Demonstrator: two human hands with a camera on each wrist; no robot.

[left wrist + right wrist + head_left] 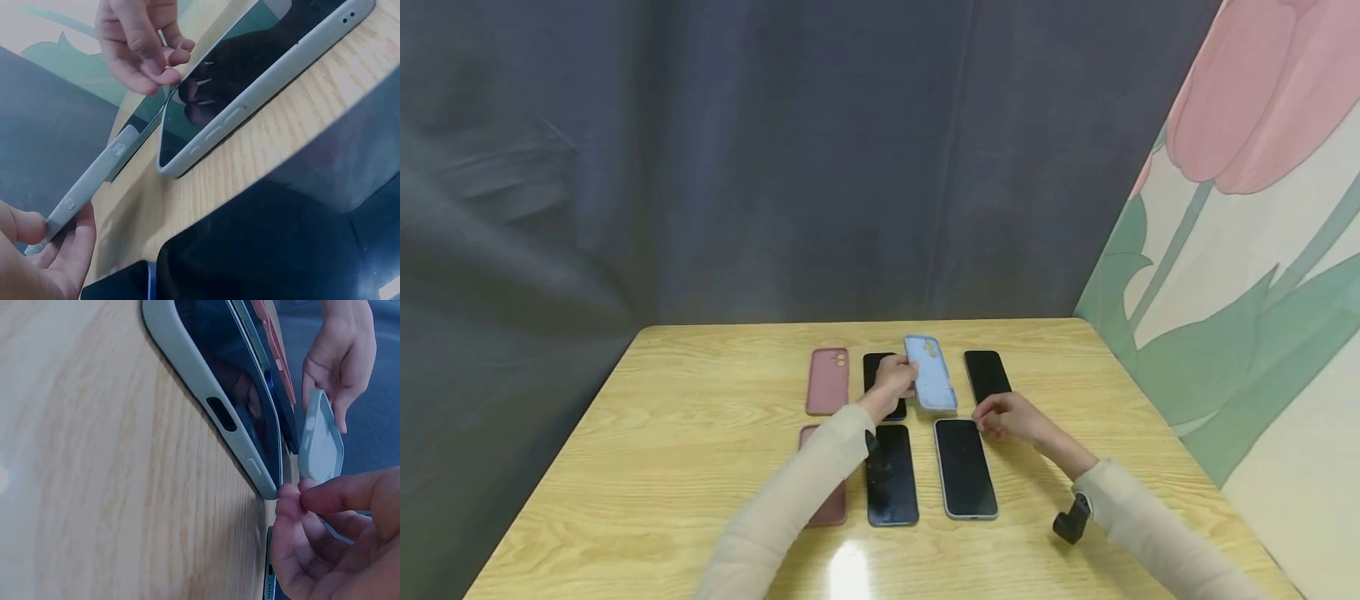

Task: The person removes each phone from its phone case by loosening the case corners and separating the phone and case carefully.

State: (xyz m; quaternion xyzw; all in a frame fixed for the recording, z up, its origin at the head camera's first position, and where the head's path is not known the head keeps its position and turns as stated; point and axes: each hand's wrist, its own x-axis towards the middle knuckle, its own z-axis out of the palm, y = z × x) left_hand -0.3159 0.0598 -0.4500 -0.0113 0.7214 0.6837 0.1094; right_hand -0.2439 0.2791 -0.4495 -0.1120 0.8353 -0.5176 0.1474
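My left hand (895, 379) pinches a light blue phone case (931, 375) by its left edge, tilted up off the table; in the left wrist view the case (94, 178) appears edge-on between thumb and fingers. My right hand (1009, 417) hovers with loosely curled fingers at the top right corner of a phone in a pale case (966, 468). In the right wrist view its thumb and fingertips meet beside that corner, and I see nothing between them. Beyond this hand lies a bare black phone (988, 375), its lower end partly hidden.
On the wooden table (700, 433), a dark phone (874, 367) lies beneath my left hand and another dark phone (892, 487) nearer me. To their left are a mauve phone case (827, 385) and a second mauve case (829, 507), half covered by my left sleeve.
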